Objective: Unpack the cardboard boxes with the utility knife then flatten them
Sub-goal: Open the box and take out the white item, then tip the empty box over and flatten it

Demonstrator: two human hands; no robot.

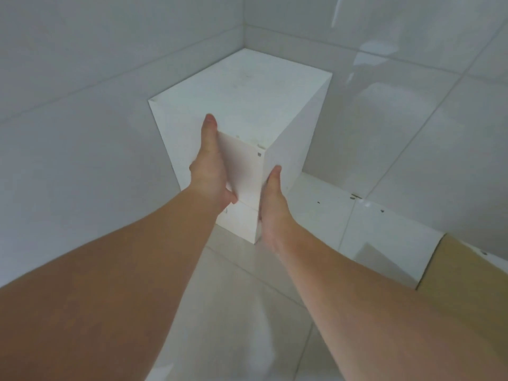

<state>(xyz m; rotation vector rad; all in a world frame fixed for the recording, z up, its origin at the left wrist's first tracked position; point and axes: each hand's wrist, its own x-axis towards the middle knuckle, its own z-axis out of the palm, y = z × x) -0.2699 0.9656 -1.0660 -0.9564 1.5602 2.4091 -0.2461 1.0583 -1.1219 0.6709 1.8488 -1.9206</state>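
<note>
A: How many boxes can you count?

B: One for certain: a tall white rectangular cardboard box [247,105] standing in the corner where two pale tiled walls [82,105] meet. Its top face is shut, so what it contains cannot be told. Against its near corner there is also a smaller white flat-sided box or panel [244,166], held up by both hands. Lower down, between the wrists, another white block [239,221] shows, and I cannot tell whether it is a separate box or part of the held piece.

A: Anything else made of cardboard?

B: At the right edge, a brown cardboard sheet [467,270] lies near the white skirting [371,229] at the foot of the right wall. That makes one brown piece.

A: What about the hands?

B: Two bare ones. The left hand [211,171] lies flat along the left side of the held white piece, fingers stretched out and close together, thumb curled under its lower left corner. The right hand [270,196] presses the right edge, thumb pointing upward along it; the rest of its fingers are hidden behind the piece, so how far they curl is unclear.

A: So the piece is clamped?

B: Yes, squeezed between the two palms, touching the tall box.

A: A knife?

B: I cannot make one out.
</note>
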